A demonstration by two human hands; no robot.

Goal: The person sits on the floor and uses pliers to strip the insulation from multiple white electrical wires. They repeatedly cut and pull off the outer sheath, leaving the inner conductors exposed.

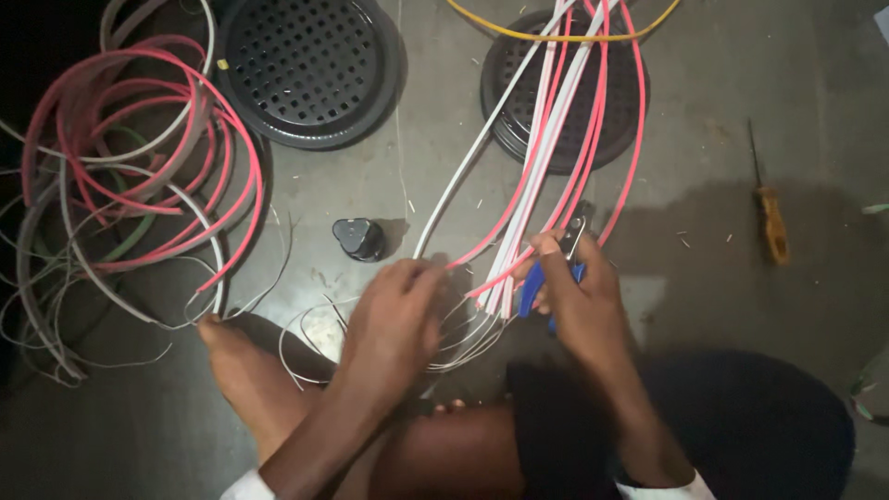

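A bundle of pink and white cables [546, 167] was seen running from a black grille [565, 93] down to the hands. The cables were judged light, springy and slick-sheathed, best gripped close to the stripped ends, just below the grille. The left hand [394, 319] was closed loosely over thin bare wires [463, 343]. The right hand [579, 296] was clenched on blue-handled pliers [542, 282], held against the cables. A screwdriver [770, 218] lay well right of the grille.

Pink & white cables [546, 157] – bundled, fanned up over floor; blue-handled pliers [556, 273] upright beside their ends
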